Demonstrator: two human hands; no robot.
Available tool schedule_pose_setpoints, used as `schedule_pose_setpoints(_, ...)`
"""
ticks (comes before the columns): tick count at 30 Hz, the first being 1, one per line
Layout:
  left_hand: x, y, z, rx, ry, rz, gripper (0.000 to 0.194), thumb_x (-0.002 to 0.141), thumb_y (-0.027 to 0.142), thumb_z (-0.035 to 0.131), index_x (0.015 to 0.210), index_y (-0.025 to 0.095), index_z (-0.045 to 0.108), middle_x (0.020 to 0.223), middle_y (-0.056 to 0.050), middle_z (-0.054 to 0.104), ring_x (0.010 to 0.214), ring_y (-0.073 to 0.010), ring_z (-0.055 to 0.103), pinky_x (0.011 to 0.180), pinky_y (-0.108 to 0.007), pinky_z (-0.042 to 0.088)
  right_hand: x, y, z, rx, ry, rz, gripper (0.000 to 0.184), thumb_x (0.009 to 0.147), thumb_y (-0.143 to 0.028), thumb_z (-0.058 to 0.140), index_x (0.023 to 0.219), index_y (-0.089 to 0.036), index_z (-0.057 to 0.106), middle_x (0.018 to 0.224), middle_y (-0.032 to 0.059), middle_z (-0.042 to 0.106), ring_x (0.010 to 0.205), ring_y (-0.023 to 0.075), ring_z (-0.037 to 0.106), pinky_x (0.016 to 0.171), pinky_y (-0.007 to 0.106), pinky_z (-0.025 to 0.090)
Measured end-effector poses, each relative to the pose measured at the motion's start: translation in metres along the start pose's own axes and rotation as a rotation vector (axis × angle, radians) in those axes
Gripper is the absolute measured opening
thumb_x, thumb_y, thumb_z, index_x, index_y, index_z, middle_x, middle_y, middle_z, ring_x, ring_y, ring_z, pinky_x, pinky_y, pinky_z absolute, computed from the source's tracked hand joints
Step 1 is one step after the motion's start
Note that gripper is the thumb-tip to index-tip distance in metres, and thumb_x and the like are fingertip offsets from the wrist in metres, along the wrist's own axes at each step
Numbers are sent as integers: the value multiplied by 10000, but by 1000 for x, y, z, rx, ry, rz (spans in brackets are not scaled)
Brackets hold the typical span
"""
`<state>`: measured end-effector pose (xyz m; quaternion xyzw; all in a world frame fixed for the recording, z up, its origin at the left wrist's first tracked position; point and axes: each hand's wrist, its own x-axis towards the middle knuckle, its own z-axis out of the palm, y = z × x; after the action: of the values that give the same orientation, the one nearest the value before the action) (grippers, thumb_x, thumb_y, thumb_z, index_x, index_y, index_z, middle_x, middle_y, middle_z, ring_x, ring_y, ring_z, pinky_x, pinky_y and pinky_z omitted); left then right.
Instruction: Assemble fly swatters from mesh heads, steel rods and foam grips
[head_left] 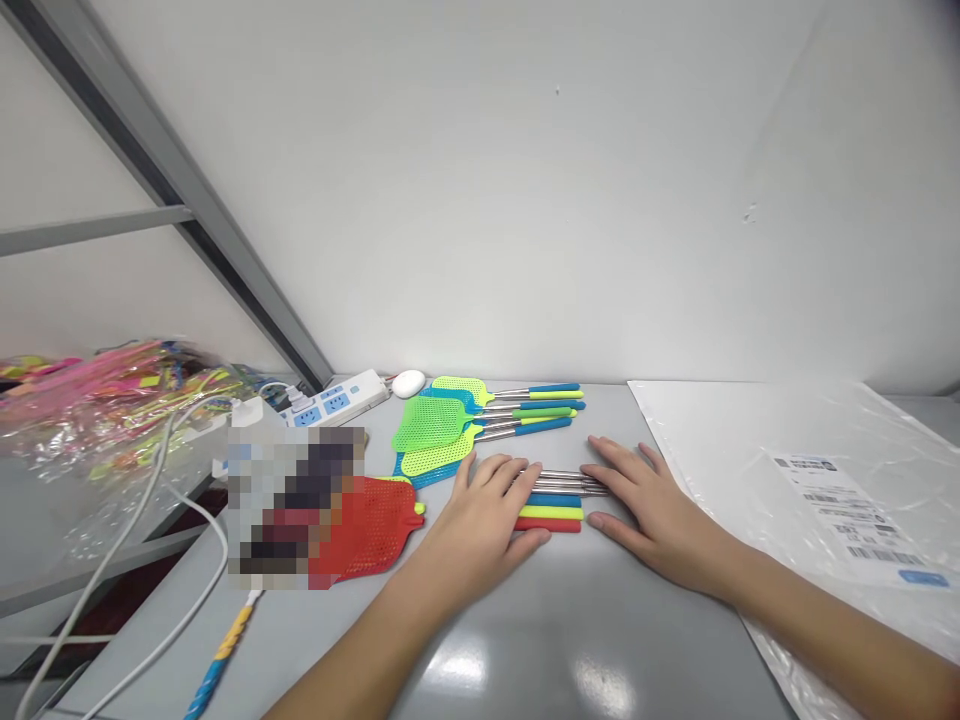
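Several telescopic metal rods (556,482) lie side by side on the grey table between my hands. Just in front of them lie blue, yellow-green and red handles (551,513). My left hand (486,508) rests across the left part of the rods and handles, its fingers stretched out and apart. At the rods' right ends, my right hand (637,500) touches them with spread fingertips, its thumb near the handles' ends. A red fly swatter head (375,525) lies left of my left hand. Whether it joins those handles is hidden by my left hand and forearm.
Green, yellow and blue fly swatters (435,424) lie piled behind my left hand. A white plastic mailer bag (720,450) with a label covers the right side. At left are a power strip (337,398), white cables (154,480), a pixelated patch and plastic-wrapped colourful goods (127,400).
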<state>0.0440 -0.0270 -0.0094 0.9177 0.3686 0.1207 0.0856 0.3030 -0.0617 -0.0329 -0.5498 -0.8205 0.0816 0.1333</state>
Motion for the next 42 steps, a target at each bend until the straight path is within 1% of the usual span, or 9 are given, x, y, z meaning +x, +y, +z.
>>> schedule_pose_setpoints(8,1,-1,-1,-18,-26,-10,545,922,453,581,1400,234,442,1370,-78,542,1276,-279,437,1162,-554,197,2,-3,-3,52,3,45,488,969,-547,404,1366,-281,503,1578,82,319,1448,270,286,1173,566,217)
schedule_pose_setpoints(13,0,-2,1,-52,-3,5,555,878,485,634,1350,226,497,1326,-79,574,1243,-296,459,1136,-537,253,6,-5,-8,97,-27,42,482,961,-551,422,1366,-304,510,1586,56,304,1422,289,335,1106,510,385)
schedule_pose_setpoints(16,0,-3,3,-69,7,20,585,832,512,680,1313,216,526,1268,-89,604,1201,-307,475,1107,-534,285,13,-8,-12,89,-71,-18,484,957,-553,431,1367,-308,513,1592,49,291,1408,296,360,1079,486,425)
schedule_pose_setpoints(20,-1,-5,2,-122,13,54,580,797,557,695,1249,216,566,1184,-82,631,1135,-289,498,1066,-497,326,45,-14,-17,39,-58,-100,458,965,-529,430,1335,-284,543,1578,63,315,1372,293,410,1063,476,434)
schedule_pose_setpoints(26,-7,-9,6,-179,65,67,573,785,631,661,1176,216,603,1114,-68,657,1133,-288,495,1089,-492,281,128,-27,-1,-121,159,-208,329,989,-383,411,1173,-221,630,1457,117,470,1240,281,533,992,472,454)
schedule_pose_setpoints(29,-8,-9,8,-194,76,76,575,798,644,639,1172,209,600,1140,-69,663,1163,-292,488,1095,-479,274,156,-38,16,-158,204,-237,314,994,-347,404,1145,-212,645,1416,127,505,1213,278,545,981,476,440)
schedule_pose_setpoints(32,-10,-10,8,-222,85,94,596,831,645,601,1237,211,563,1212,-79,646,1201,-298,480,1073,-455,299,169,-46,29,-172,226,-277,284,993,-310,409,1086,-203,655,1385,129,535,1248,279,508,1012,480,398)
schedule_pose_setpoints(38,-11,-12,8,-225,91,115,587,875,608,560,1311,218,512,1249,-76,630,1218,-296,473,1070,-455,277,174,-42,40,-221,272,-297,238,993,-246,397,956,-187,624,1349,134,567,1315,296,431,1058,541,305)
schedule_pose_setpoints(42,-11,-12,13,-208,115,130,595,865,628,560,1283,204,538,1227,-86,640,1214,-302,472,1071,-459,274,172,-39,41,-249,281,-296,176,974,-250,449,1030,-195,607,1354,126,562,1303,310,433,1075,584,246)
